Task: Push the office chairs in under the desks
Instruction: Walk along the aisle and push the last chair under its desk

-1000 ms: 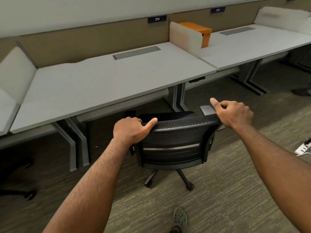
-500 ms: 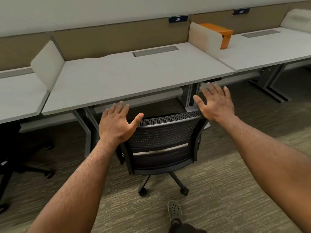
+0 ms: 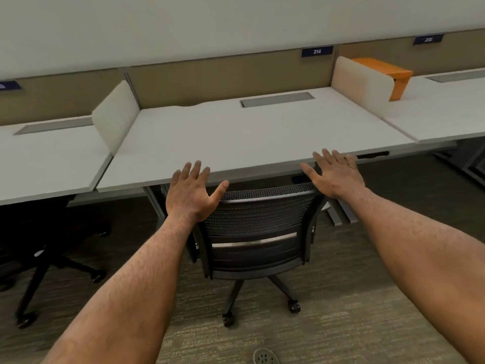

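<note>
left hand [image 3: 189, 193] and right hand [image 3: 334, 172]: both grips open, fingers straight and spread, palms facing forward at the top corners of the chair [image 3: 258, 232] backrest. the left thumb lies along the top edge of the mesh back at its left corner; the right hand sits at the right corner, its fingertips overlapping the front edge of the bench [image 3: 252, 137] in this view. whether the palms actually touch the backrest cannot be told. the chair, black with a mesh back and a pale strip across it, stands on a wheeled base on the carpet [image 3: 341, 324], its back upright and just short of the bench edge, the seat hidden beneath the benchtop. the bench carries a grey cable hatch [image 3: 277, 99] and is flanked by pale side dividers [image 3: 115, 114]. behind it, a tan panel bears a blue number plate [image 3: 317, 51] reading 214. an orange box [image 3: 388, 74] rests on the neighbouring bench to the right. a second black chair [image 3: 47, 258] stands under the bench to the left. a grey shoe [image 3: 265, 357] shows at the lower edge.
</note>
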A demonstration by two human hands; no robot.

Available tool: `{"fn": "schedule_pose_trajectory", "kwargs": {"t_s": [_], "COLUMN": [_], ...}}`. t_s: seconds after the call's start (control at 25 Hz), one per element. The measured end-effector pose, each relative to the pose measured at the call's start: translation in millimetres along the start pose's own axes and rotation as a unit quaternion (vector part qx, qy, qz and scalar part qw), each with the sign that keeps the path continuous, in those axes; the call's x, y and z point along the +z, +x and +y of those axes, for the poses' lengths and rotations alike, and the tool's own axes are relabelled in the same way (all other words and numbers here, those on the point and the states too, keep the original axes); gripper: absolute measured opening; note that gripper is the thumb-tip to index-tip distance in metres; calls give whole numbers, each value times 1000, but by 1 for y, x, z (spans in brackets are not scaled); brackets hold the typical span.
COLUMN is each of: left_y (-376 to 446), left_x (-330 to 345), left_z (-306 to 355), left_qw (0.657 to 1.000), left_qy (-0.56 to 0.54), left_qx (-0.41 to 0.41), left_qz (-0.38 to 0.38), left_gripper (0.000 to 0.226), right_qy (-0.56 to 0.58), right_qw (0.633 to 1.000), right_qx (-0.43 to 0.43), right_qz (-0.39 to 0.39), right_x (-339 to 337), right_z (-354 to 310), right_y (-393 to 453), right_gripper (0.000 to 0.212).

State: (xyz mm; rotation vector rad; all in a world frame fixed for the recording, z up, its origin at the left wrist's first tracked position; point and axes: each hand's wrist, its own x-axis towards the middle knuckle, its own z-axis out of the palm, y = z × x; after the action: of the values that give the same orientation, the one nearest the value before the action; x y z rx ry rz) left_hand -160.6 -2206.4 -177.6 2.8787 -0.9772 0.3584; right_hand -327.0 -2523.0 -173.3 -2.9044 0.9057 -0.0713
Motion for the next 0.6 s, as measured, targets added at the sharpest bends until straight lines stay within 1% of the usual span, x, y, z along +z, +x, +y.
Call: {"fn": "schedule_pose_trajectory", "kwargs": {"t_s": [0.16,0.24,0.28,0.4,0.6], "left_y": [44,70,70,103,138], "left_x": [9,18,19,27,36], "left_z": [-8,-13,-14,-22,-31], "left_qw": [1000,1000,1000,999,998], "left_qy": [4,2,3,2,2], "left_qx": [-3,-15,-17,-34,-46], "left_qz": [-18,-24,-25,-27,-41], "left_gripper": [100,100,100,104,98], "right_qy": [-13,-10,-16,-1,4], "right_qw": [999,999,999,998,998], "right_qx": [-16,-19,-19,-22,-32], "right_qz": [-35,-49,-46,-57,-62], "right_x": [1,4,6,6,8], "right_z": [-8,-12,-13,-18,-27], "right_y": [54,86,88,129,169], "right_gripper": [102,100,98,99,99]}}
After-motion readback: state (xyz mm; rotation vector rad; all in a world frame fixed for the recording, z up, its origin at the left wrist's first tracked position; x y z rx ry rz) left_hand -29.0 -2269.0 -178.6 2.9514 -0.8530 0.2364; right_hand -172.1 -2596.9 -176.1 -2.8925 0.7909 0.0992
